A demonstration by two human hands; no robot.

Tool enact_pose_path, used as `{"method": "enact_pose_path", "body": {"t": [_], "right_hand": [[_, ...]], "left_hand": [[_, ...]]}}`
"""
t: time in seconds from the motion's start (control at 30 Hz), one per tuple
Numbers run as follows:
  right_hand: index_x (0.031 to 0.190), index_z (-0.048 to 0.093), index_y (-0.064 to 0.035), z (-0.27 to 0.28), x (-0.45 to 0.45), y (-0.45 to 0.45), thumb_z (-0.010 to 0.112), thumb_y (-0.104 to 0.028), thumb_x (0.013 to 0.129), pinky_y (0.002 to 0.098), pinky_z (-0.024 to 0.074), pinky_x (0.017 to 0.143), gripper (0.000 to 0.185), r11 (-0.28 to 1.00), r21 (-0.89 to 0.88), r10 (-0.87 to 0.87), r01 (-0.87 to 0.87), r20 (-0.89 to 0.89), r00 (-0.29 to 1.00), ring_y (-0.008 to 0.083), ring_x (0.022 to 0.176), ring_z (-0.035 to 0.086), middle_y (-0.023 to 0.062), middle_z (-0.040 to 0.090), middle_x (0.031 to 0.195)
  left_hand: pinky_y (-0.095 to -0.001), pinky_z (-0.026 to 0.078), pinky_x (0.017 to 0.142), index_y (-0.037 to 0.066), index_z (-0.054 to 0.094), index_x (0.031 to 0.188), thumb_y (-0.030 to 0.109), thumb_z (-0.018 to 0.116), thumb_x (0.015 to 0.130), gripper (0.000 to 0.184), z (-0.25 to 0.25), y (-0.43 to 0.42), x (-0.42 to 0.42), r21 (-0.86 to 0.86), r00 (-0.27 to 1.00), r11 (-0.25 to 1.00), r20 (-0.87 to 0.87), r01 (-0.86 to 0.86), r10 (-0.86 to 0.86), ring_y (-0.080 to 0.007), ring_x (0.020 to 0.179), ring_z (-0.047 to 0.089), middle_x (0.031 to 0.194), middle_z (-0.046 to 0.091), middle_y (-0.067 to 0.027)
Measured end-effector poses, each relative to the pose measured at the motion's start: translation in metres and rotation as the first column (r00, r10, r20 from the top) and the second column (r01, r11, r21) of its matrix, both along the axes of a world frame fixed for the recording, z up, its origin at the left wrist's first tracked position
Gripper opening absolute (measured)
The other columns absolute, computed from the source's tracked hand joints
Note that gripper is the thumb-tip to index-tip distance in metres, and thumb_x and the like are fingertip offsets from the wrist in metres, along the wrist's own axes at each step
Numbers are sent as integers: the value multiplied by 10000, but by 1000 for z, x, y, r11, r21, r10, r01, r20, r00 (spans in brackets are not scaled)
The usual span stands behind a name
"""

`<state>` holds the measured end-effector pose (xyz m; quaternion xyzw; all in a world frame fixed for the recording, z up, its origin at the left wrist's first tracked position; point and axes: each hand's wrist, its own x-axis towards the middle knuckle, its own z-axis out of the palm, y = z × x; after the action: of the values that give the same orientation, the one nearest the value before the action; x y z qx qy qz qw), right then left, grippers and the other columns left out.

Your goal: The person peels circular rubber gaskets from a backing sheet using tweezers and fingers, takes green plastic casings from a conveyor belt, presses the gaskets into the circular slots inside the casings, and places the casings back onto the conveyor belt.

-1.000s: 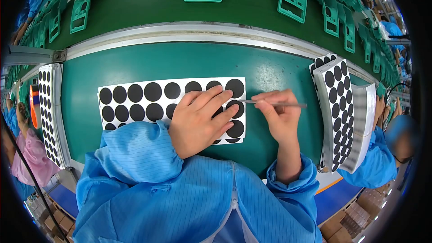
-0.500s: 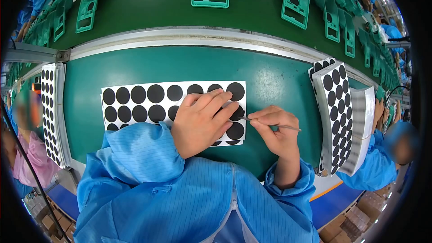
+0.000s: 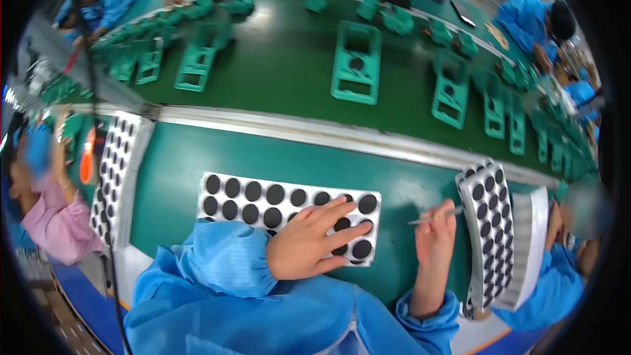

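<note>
At the far left, a co-worker's pink sleeve (image 3: 62,233) showed near an orange object (image 3: 87,158). Next came a narrow stack of dotted sheets (image 3: 118,177). On the green work surface (image 3: 181,158), the white sheet of black discs (image 3: 286,207) lay in the middle, with the left hand (image 3: 312,242) resting over its right part, fingers spread. Behind it, past a metal rail (image 3: 263,133), lay a green plastic frame (image 3: 355,79). Right of the sheet and apart from it, the right hand (image 3: 436,233) pinched a thin tool (image 3: 415,221), probably metal, though blurred. Farther right were a wide stack of dotted sheets (image 3: 486,236) and, beside it, a pale stack (image 3: 528,250).
</note>
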<state>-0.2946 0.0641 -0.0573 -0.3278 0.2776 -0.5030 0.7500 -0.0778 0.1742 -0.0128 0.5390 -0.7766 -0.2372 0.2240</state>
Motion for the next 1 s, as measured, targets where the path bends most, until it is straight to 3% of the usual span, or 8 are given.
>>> {"method": "enact_pose_path", "body": {"t": [0.1,0.17,0.3,0.37,0.43,0.73,0.83,1.0], "right_hand": [[816,399,-102,-6,-1,4,574,-135,808,202,414,438,178,996,86,-19,23,-50,999,110,516,490,101,556,676],[811,400,-99,-2,5,5,569,-130,810,208,419,437,172,995,96,-8,12,-42,999,112,516,490,103,555,677],[803,408,-88,-5,11,6,551,-110,817,224,437,437,146,997,82,8,-2,-80,997,121,512,499,117,561,682],[808,414,-76,-8,11,4,543,-98,819,231,450,450,131,998,68,-3,8,-65,998,133,508,511,130,568,691],[813,419,-71,-8,13,3,538,-94,821,231,457,463,121,995,101,19,-12,-70,997,138,508,520,138,573,697],[813,422,-65,-4,21,3,539,-77,818,244,466,478,119,994,100,41,-34,-68,997,140,529,534,162,586,722],[784,393,-106,-2,19,3,548,-137,825,217,433,464,163,994,95,58,-44,-141,988,105,533,494,88,567,702],[807,413,-66,-3,21,5,544,-86,816,231,450,459,133,991,130,-3,13,-78,997,128,512,509,127,572,682]], "left_hand": [[-421,306,942,117,397,1250,184,640,715,591,36,-6,52,-78,977,975,-64,-209,204,-362,1186,317,1274,309,-184],[-412,314,939,95,393,1240,161,650,694,607,39,-23,103,-296,896,877,118,-379,428,-363,1157,338,1254,329,-204],[-457,308,922,191,290,1288,326,651,679,721,-10,-67,228,-432,495,550,244,-714,834,-425,1133,307,1233,290,-291],[-476,300,927,229,192,1332,456,655,628,873,-36,-78,280,-350,346,458,338,-817,875,-427,1156,288,1256,257,-306],[-474,310,920,254,149,1340,456,645,634,886,-51,-85,312,-162,391,456,318,-875,864,-429,1136,323,1250,273,-292],[-473,358,846,226,174,1338,542,618,622,900,-45,-144,206,-243,450,530,316,-813,835,-392,1042,407,1177,359,-252],[-475,324,875,188,170,1343,625,521,665,880,-41,-154,200,-205,443,531,355,-822,823,-384,1087,377,1224,332,-239],[-449,304,925,84,263,1303,548,499,727,776,-38,-145,295,-461,89,219,287,-860,954,-344,1171,305,1292,296,-196]]}}
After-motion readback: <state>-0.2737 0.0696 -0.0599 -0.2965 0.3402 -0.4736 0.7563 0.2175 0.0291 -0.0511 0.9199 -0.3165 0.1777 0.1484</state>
